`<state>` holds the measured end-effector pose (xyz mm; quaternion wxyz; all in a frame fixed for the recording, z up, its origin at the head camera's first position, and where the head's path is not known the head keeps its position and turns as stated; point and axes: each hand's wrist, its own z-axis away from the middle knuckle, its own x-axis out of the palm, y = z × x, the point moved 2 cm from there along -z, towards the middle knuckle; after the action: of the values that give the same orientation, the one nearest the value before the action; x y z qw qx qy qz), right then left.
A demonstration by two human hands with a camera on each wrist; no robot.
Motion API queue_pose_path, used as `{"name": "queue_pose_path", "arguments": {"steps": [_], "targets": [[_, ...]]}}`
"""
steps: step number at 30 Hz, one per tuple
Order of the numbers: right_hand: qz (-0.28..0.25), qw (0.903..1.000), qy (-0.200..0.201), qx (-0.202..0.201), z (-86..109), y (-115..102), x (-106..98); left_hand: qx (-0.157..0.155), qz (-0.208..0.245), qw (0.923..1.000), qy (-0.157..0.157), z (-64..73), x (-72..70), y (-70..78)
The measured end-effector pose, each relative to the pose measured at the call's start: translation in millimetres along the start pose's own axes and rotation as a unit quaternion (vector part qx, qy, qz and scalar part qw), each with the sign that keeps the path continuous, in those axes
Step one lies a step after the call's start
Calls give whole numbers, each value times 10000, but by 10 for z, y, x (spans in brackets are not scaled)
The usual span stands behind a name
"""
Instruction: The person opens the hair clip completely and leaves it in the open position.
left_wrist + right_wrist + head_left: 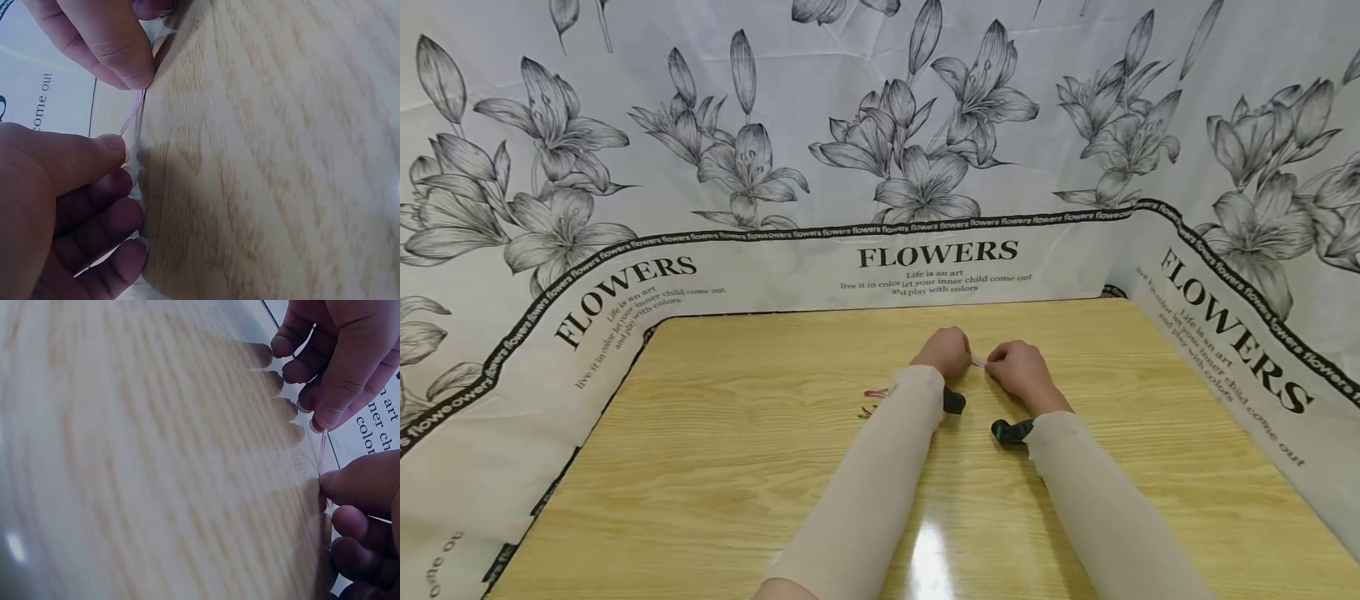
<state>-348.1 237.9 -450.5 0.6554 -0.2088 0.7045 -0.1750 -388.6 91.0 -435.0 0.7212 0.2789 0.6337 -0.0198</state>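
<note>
A short bundle of thin pink strings is stretched between my two hands, close over the wooden table. My left hand pinches one end between thumb and forefinger. The other end is pinched by the thumb and forefinger of my right hand. In the left wrist view the pink strings look like several fine strands side by side. The right wrist view also shows the strings running between both thumbs, with their ends hidden in the fingers.
Left of my left forearm, a looped reddish-pink string lies on the table, with a brownish string just in front of it, partly behind the sleeve. A flower-printed cloth stands along the back and sides of the table.
</note>
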Motion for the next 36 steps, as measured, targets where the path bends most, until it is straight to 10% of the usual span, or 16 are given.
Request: {"name": "queue_pose_path", "arguments": {"steps": [36], "targets": [[-1002,9928,530,401,120,61,-61,332,1254,9907,401,104,-103,23]]}}
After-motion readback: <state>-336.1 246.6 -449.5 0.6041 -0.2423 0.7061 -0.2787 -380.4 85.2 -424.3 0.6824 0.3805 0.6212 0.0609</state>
